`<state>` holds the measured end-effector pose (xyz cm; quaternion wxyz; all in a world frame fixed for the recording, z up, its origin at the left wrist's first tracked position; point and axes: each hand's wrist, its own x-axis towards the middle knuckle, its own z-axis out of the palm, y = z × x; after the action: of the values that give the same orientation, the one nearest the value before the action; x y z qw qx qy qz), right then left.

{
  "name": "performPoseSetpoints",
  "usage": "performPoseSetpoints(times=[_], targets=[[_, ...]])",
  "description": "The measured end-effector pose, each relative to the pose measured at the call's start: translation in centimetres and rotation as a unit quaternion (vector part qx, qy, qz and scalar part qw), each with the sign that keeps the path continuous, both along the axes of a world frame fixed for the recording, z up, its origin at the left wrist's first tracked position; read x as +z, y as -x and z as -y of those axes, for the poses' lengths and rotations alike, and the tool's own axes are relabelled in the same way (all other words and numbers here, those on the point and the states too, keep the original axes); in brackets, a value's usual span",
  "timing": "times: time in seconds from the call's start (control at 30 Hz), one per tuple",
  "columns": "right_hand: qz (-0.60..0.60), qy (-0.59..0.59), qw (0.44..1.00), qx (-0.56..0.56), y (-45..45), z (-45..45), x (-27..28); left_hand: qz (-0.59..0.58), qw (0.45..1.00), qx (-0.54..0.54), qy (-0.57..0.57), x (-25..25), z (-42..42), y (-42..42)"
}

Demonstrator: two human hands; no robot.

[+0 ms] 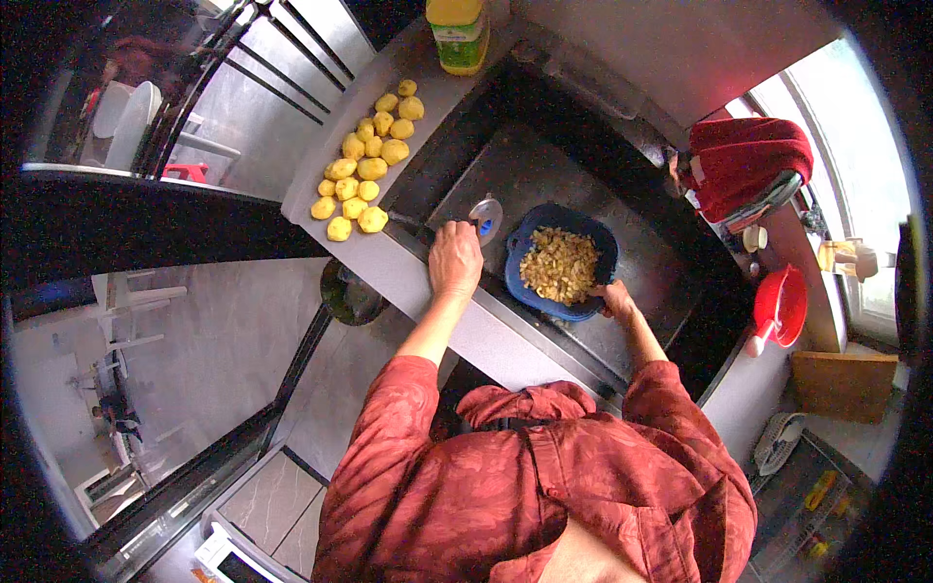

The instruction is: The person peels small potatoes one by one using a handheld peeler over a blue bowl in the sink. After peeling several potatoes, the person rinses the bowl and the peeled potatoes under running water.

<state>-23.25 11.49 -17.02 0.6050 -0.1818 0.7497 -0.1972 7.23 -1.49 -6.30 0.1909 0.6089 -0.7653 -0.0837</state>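
In the dark sink [496,175] stands a blue plastic basin [526,288] holding a heap of small pale brown, wet-looking pieces [560,264]. My right hand [617,299] grips the basin's near right rim. At the sink's front edge, left of the basin, my left hand [456,259] has its fingers curled beside a round clear disc with a blue centre [487,220]; whether it holds the disc cannot be told. Several peeled potatoes [372,169] lie in rows on the counter [393,270] left of the sink.
A yellow and green plastic container [459,36] stands at the back of the counter. To the right are a red cloth [751,164], a red plastic strainer or bowl with a handle [791,306], and a wooden board [844,386]. A dark round bin [352,291] sits below the counter edge.
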Motion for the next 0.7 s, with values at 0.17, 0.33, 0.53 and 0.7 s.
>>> performPoseSetpoints(times=[0.17,0.33,0.53,0.7], targets=[[0.008,0.051,0.992,-0.111,-1.2,-1.0,3.5,0.006,1.000,-0.004,0.006,0.4,-0.3,0.0],[-0.007,0.104,0.981,-0.163,-1.0,-4.1,7.1,-0.008,1.000,0.001,0.010,0.2,-0.1,0.1],[-0.023,0.080,0.971,-0.226,-0.5,-7.5,5.2,-0.049,0.999,0.002,0.001,-1.0,0.2,-0.4],[0.027,0.100,0.943,-0.316,-0.8,-9.0,5.9,-0.144,0.989,0.015,0.023,-0.4,0.2,-1.8]])
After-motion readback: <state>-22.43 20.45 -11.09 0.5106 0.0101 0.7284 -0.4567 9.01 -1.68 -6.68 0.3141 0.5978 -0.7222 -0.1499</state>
